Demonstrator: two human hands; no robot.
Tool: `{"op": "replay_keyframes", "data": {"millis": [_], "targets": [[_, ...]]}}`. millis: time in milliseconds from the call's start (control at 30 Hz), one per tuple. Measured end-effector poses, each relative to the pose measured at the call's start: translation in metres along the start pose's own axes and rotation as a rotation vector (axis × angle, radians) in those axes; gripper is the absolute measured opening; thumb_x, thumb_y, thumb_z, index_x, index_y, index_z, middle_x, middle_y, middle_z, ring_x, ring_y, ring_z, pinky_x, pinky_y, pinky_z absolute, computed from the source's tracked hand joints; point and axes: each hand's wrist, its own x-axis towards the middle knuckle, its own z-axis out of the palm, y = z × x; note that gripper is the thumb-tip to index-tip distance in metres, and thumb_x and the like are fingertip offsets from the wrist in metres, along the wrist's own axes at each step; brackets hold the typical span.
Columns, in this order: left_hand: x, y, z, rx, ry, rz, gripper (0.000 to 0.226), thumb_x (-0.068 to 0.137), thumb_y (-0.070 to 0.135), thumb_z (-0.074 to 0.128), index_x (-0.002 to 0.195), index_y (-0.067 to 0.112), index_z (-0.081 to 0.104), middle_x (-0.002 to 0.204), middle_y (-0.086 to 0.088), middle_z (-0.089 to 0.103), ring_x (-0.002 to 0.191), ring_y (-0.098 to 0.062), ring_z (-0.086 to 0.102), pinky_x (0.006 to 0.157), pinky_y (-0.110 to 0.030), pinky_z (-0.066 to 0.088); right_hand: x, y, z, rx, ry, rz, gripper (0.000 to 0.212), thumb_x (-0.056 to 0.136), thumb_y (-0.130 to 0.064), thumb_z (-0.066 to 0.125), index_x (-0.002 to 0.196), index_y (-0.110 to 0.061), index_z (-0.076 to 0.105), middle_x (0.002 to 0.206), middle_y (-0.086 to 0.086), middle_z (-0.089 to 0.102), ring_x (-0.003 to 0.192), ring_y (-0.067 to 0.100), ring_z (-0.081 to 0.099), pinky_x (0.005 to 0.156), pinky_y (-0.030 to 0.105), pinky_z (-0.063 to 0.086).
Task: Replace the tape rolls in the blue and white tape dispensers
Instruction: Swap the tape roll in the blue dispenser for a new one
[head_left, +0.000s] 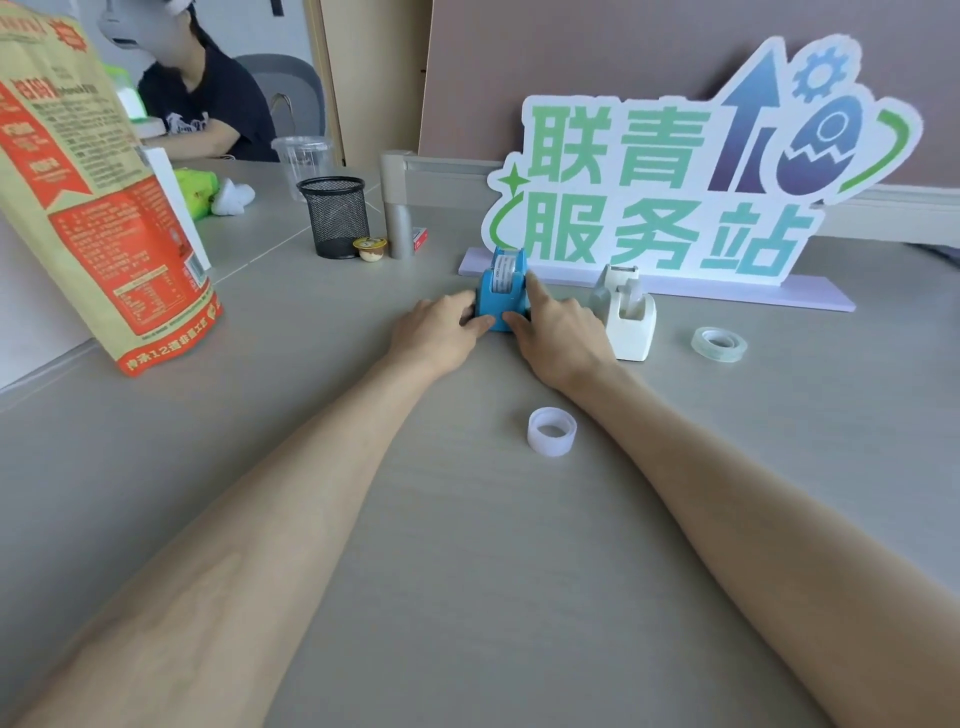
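- I see the blue tape dispenser (501, 293) standing upright on the grey table (415, 519), at about 12 o'clock from the middle of my view, with a roll still seated in its top.
- My left hand (441, 332) grips the dispenser from its 9 o'clock side, fingers curled against the wall and thumb on the near base.
- My right hand (558, 332) holds it from the 3 o'clock side, index finger stretched up along the wall and thumb pressed on the near end beside the left thumb.
- The white tape dispenser (626, 317) stands just beside my right hand, at 3 o'clock from the blue one; no hand is on it.
- A clear tape roll (719, 343) lies flat at 3 o'clock of the white dispenser, apart from it.
- A frosted tape roll (552, 431) lies at 6 o'clock of my right hand, between my forearms.
- Behind both dispensers, at 12 o'clock, stands a green and blue sign (675, 171).
- At 10 o'clock sit a black mesh cup (335, 215) and a large printed bag (88, 182).
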Motion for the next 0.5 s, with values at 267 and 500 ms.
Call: {"op": "replay_keyframes", "data": {"millis": [267,500], "targets": [[-0.050,0.016,-0.006,0.206,-0.011,-0.017,0.044,0.094,0.036,0.037,0.137,0.028,0.042,0.120,-0.015,0.056,0.110,-0.036,0.055,0.087,-0.037,0.045,-0.034,0.014,-0.013,0.071,-0.045,-0.017,0.034,0.094,-0.016,0.042,0.125,-0.011,0.055,0.108,0.021,0.070,0.097,0.045,0.062,0.080,0.046,0.052],[-0.111,0.031,-0.011,0.226,-0.010,0.170,0.031,0.099,0.032,0.034,0.118,0.024,0.058,0.129,0.009,0.059,0.116,-0.021,0.041,0.088,-0.030,0.035,-0.098,0.028,-0.043,0.126,-0.047,-0.154,0.024,0.090,-0.015,0.047,0.068,-0.025,0.049,0.061,-0.009,0.046,0.072,0.031,0.046,0.063,0.041,0.049]]}}
